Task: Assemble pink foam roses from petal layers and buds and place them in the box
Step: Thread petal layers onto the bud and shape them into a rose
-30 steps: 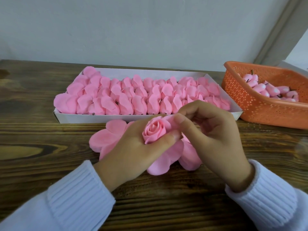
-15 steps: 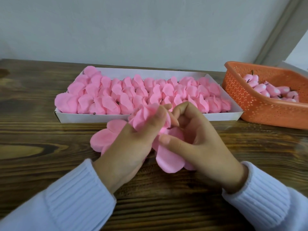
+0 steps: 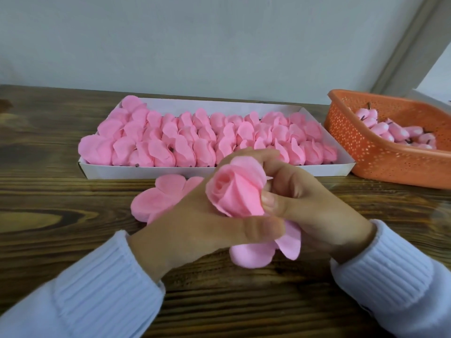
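A pink foam rose (image 3: pixel 235 191) with petals wrapped round its bud is held between both hands above the table. My left hand (image 3: pixel 195 223) grips it from the left and below, thumb across its base. From the right, my right hand (image 3: pixel 310 203) pinches the rose's side. A loose petal layer (image 3: pixel 258 252) hangs below the rose under my thumbs. Flat petal layers (image 3: pixel 156 198) lie on the table behind my left hand. The white box (image 3: pixel 151 170) behind holds several rows of finished roses (image 3: pixel 195 142).
An orange perforated basket (image 3: pixel 380 164) with several pink buds (image 3: pixel 390 132) stands at the right on the dark wooden table (image 3: pixel 48 215). A grey wall runs behind the box.
The rose has turned so its bud faces up toward me. Petals that were spread flat are now folded up round the bud. Both hands closed tighter around it.
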{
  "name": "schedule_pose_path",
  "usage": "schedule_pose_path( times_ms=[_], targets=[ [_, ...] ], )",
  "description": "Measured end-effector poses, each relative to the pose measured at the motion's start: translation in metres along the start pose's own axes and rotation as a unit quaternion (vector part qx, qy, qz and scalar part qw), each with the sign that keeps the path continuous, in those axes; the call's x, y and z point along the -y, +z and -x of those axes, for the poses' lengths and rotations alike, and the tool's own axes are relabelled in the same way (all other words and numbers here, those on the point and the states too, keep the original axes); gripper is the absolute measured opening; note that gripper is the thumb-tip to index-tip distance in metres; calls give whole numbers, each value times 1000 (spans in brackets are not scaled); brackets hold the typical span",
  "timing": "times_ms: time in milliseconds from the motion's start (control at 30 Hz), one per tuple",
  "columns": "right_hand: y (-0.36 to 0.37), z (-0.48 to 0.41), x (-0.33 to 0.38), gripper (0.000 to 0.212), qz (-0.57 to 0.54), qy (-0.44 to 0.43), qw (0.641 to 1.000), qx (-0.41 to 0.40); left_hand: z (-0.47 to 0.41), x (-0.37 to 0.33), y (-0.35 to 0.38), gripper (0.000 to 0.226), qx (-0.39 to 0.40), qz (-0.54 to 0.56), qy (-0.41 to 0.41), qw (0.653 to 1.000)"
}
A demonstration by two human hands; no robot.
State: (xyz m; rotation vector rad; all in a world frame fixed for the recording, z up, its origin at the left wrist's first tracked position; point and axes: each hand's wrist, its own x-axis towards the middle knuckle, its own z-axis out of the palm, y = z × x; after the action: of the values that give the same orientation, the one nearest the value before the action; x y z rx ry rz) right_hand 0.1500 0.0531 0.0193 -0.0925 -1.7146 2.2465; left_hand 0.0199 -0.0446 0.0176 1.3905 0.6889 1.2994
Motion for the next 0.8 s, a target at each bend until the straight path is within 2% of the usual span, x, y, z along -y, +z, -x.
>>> schedule_pose_path(
  times_ms=[67,167,267,367,500,667,800],
  targets=[
    [2,-1,0,54,12,14,1000,11,2,1,0,50,-6,-17,-12,1000],
    [3,-1,-2,48,45,14,999,7,5,8,-2,65,-99,-93,-19,991],
    [3,-2,-1,44,53,8,999,-1,5,10,-1,47,-147,-132,-18,980],
    [2,-2,1,45,64,-8,998,-17,4,6,0,40,-149,-149,-5,977],
    [1,-2,6,32,74,-28,995,-52,3,4,0,34,-156,-147,28,976],
    [-5,-2,3,44,86,55,977,-189,3,7,-1,29,-168,-127,65,975],
    [0,-1,3,46,37,86,978,-186,2,7,2,34,-159,-140,77,974]
  ],
)
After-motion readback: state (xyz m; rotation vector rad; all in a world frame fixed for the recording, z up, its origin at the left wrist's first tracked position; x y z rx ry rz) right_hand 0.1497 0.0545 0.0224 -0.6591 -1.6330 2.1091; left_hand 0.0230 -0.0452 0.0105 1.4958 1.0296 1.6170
